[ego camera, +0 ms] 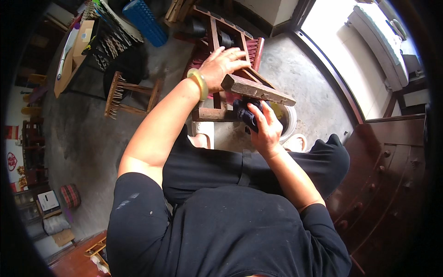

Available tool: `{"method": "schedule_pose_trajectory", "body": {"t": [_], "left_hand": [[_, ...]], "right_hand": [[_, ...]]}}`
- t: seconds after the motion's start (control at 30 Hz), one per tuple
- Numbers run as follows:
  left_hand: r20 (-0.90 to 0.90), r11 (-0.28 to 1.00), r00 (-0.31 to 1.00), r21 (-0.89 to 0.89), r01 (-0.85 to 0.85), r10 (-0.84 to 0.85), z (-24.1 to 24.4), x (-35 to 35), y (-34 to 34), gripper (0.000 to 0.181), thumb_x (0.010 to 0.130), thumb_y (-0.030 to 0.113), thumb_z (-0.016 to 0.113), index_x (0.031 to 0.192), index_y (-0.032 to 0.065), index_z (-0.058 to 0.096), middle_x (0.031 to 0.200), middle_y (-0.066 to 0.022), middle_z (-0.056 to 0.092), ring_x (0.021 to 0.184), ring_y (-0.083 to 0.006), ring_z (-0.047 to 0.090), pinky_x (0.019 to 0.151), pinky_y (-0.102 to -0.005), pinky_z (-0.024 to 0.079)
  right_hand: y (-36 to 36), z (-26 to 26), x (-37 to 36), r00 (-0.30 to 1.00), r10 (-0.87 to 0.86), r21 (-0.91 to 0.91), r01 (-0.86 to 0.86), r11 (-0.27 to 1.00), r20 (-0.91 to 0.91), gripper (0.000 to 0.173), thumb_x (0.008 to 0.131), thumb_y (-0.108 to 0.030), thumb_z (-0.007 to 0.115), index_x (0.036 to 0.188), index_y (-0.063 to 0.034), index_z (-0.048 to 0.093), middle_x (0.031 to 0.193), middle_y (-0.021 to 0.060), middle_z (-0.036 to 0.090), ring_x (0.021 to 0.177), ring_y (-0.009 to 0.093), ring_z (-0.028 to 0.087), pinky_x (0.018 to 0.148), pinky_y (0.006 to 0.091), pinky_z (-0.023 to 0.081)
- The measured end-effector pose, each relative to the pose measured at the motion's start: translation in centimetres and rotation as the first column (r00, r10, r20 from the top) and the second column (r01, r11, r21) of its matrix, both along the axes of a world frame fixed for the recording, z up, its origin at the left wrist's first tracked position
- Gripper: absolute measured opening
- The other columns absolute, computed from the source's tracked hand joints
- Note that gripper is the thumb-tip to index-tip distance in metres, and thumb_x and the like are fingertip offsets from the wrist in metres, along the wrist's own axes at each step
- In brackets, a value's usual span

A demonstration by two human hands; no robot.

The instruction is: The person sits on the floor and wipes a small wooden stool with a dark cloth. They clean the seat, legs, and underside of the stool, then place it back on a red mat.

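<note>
A worn wooden folding stool frame (258,89) stands before me, tilted, between my legs and the floor beyond. My left hand (225,65), with a pale green bangle (198,83) on its wrist, lies over the frame with its fingers spread; whether it presses on the wood is unclear. Bunched in my right hand (265,124) is a dark cloth (246,112), held under the near wooden bar. Behind that hand sits a light round bucket (290,119), partly hidden, with something yellowish inside.
A slatted stool (133,89) stands on the concrete floor at the left. Behind it are a cardboard box (78,52) and a blue foam roller (145,22). Red-corded furniture (254,52) lies beyond the frame. A brown studded wooden door (380,173) is at the right, beside a doorway.
</note>
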State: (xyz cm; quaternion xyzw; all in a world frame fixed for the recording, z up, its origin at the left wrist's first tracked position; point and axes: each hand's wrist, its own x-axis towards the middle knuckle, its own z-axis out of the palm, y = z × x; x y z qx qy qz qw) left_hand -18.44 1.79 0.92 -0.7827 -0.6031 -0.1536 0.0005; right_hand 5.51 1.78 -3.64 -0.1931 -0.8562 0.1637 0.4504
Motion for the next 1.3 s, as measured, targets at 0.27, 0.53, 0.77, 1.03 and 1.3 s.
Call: {"method": "schedule_pose_trajectory", "body": {"t": [0.27,0.53,0.77,1.03,1.3], "left_hand": [[0.129,0.994,0.990,0.104,0.038,-0.051,-0.5,0.2,1.9,0.036,0.073,0.024,0.068,0.106,0.0104,0.060,0.100,-0.0088,0.065,0.096,-0.0267,0.063,0.083,-0.0320,0.051],[0.375,0.994,0.926,0.107,0.006,-0.045,1.8,0.5,1.4,0.037,0.076,0.018,0.071,0.110,0.0076,0.059,0.102,-0.0114,0.065,0.094,-0.0276,0.063,0.083,-0.0321,0.050],[0.757,0.994,0.651,0.023,-0.103,0.050,1.1,-0.2,1.9,0.040,0.072,0.031,0.079,0.104,0.0092,0.066,0.097,-0.0057,0.068,0.087,-0.0200,0.066,0.080,-0.0287,0.051],[0.768,0.992,0.629,-0.111,-0.056,0.122,2.7,-0.1,1.3,0.034,0.086,0.025,0.068,0.112,0.0045,0.059,0.104,-0.0043,0.063,0.091,-0.0128,0.058,0.084,-0.0282,0.048],[0.634,0.987,0.773,0.110,-0.114,0.019,1.1,0.7,1.1,0.036,0.072,0.022,0.073,0.104,0.0090,0.063,0.103,-0.0090,0.065,0.090,-0.0275,0.065,0.079,-0.0319,0.052]], "right_hand": [[0.5,0.7,-0.2,0.999,0.025,-0.089,-0.022,0.996,0.042,0.044,0.069,0.000,0.064,0.112,-0.0081,0.061,0.113,0.0213,0.059,0.094,0.037,0.063,0.077,0.0378,0.052],[4.4,0.5,-4.2,0.962,-0.017,-0.799,-0.215,0.562,-0.271,0.030,0.081,-0.005,0.066,0.110,-0.0005,0.060,0.103,0.0167,0.066,0.096,0.024,0.062,0.082,0.0330,0.048],[5.3,1.9,-8.3,0.986,0.088,-0.697,-0.163,0.698,-0.143,0.030,0.082,-0.012,0.065,0.109,-0.0015,0.060,0.097,0.0118,0.066,0.090,0.018,0.060,0.083,0.0300,0.046],[5.0,4.0,-9.5,0.945,0.320,-0.501,-0.246,0.829,0.065,0.043,0.075,-0.018,0.071,0.114,-0.0071,0.055,0.114,0.0174,0.057,0.104,0.036,0.057,0.084,0.0426,0.048],[1.1,4.1,-4.9,0.804,0.439,-0.229,-0.376,0.898,0.400,0.032,0.066,-0.006,0.061,0.098,-0.0080,0.065,0.098,0.0066,0.057,0.092,0.028,0.056,0.072,0.0377,0.051]]}}
